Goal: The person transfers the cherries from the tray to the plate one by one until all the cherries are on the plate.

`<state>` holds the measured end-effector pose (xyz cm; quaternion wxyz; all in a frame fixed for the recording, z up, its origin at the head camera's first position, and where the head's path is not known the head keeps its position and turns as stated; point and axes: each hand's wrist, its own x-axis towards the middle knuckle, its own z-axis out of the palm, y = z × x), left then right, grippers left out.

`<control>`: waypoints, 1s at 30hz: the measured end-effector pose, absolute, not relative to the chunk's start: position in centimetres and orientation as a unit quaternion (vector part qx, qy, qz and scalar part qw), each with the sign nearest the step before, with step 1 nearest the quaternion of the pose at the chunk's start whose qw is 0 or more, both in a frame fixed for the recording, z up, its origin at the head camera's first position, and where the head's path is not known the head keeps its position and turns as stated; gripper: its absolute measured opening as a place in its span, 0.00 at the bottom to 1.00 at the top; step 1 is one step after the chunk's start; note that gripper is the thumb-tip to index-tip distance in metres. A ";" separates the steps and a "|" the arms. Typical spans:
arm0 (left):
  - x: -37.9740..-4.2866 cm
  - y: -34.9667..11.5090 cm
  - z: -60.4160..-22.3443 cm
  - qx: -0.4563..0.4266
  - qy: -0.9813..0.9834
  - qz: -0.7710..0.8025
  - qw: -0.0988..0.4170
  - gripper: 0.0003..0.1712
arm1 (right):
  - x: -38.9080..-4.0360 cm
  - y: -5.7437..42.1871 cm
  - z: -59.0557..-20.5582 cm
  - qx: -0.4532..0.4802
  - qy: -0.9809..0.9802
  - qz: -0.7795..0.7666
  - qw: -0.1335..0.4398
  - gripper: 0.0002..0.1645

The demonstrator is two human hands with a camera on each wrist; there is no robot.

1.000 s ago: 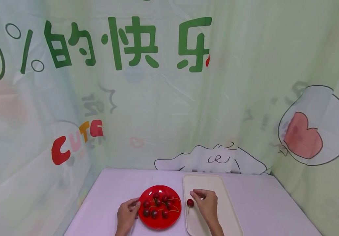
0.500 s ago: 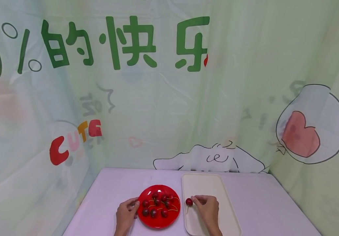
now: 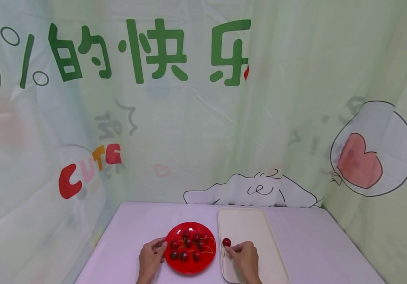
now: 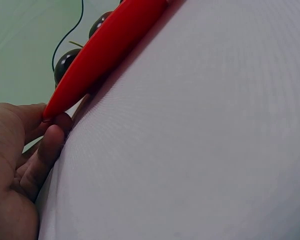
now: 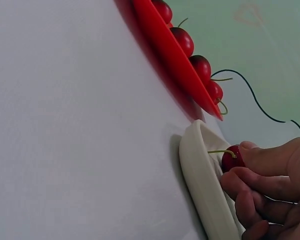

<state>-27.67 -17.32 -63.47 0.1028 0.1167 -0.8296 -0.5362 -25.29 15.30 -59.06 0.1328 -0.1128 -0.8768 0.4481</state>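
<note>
A red plate (image 3: 188,269) bearing several dark red cherries with stems lies on the table. My left hand (image 3: 149,256) grips its left rim, thumb above and fingers underneath, as the left wrist view shows the plate edge (image 4: 102,60) tilted in that view. To the right, a single cherry (image 3: 226,242) sits inside the left edge of a cream tray (image 3: 251,221). My right hand (image 3: 246,258) is at this cherry, thumb and index finger pinching its side in the right wrist view, where the cherry (image 5: 231,159) shows its stem pointing left.
The table (image 3: 306,240) has a pale lilac cloth. Printed curtains (image 3: 203,130) stand behind it and at both sides. The plate and tray lie side by side with a narrow gap between them.
My right hand has come down from just behind the single cherry to its near side, fingertips now against it. The cherry and plate stay in place; my left hand keeps its grip.
</note>
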 end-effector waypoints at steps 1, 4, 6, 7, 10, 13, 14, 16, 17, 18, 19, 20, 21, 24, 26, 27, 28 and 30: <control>-27.6 -17.3 -63.4 0.117 -0.829 -0.537 0.102 0.18 | -25.2 15.1 -59.0 -0.113 -0.879 0.445 0.131 0.10; -27.5 -17.4 -63.3 0.116 -0.830 -0.536 0.101 0.18 | -25.1 14.5 -58.8 -0.115 -0.885 0.434 0.122 0.10; -27.5 -17.4 -63.2 0.116 -0.830 -0.536 0.101 0.18 | -25.1 14.2 -58.5 -0.119 -0.889 0.426 0.115 0.10; -27.5 -17.4 -63.2 0.115 -0.829 -0.537 0.101 0.18 | -25.1 14.0 -58.4 -0.121 -0.891 0.423 0.113 0.10; -27.6 -17.4 -63.3 0.114 -0.829 -0.538 0.103 0.18 | -25.0 13.6 -58.2 -0.128 -0.895 0.415 0.104 0.11; -27.6 -17.4 -63.4 0.112 -0.830 -0.537 0.103 0.18 | -25.1 13.4 -58.2 -0.131 -0.896 0.411 0.105 0.12; -27.6 -17.3 -63.4 0.111 -0.831 -0.535 0.103 0.18 | -25.1 13.4 -58.3 -0.132 -0.896 0.410 0.105 0.12; -27.7 -17.3 -63.5 0.111 -0.831 -0.535 0.103 0.18 | -25.2 13.3 -58.6 -0.134 -0.897 0.408 0.104 0.11; -27.7 -17.3 -63.6 0.110 -0.832 -0.535 0.103 0.18 | -25.3 13.3 -58.7 -0.137 -0.897 0.407 0.103 0.11; -27.7 -17.4 -63.7 0.110 -0.831 -0.535 0.104 0.18 | -25.4 13.2 -58.9 -0.139 -0.898 0.407 0.099 0.11; -27.8 -17.4 -63.7 0.111 -0.832 -0.534 0.103 0.18 | -25.5 13.2 -59.0 -0.143 -0.898 0.405 0.094 0.11; -27.8 -17.4 -63.8 0.111 -0.831 -0.534 0.104 0.18 | -25.5 13.1 -59.1 -0.146 -0.898 0.404 0.091 0.11; -27.9 -17.4 -63.9 0.112 -0.831 -0.535 0.104 0.18 | -25.6 13.0 -59.1 -0.148 -0.898 0.404 0.089 0.12; -28.1 -17.4 -64.0 0.114 -0.832 -0.534 0.104 0.18 | -25.7 12.9 -59.2 -0.150 -0.899 0.402 0.090 0.12; -28.2 -17.4 -64.2 0.116 -0.831 -0.534 0.103 0.18 | -25.7 12.9 -59.2 -0.149 -0.899 0.400 0.097 0.12; -28.2 -17.4 -64.2 0.117 -0.831 -0.534 0.102 0.18 | -25.7 12.9 -59.2 -0.148 -0.900 0.399 0.098 0.11; -28.2 -17.4 -64.3 0.118 -0.831 -0.535 0.103 0.18 | -25.7 13.0 -59.2 -0.147 -0.899 0.399 0.098 0.11; -28.3 -17.4 -64.3 0.118 -0.830 -0.536 0.102 0.18 | -25.6 13.0 -59.1 -0.145 -0.899 0.400 0.100 0.11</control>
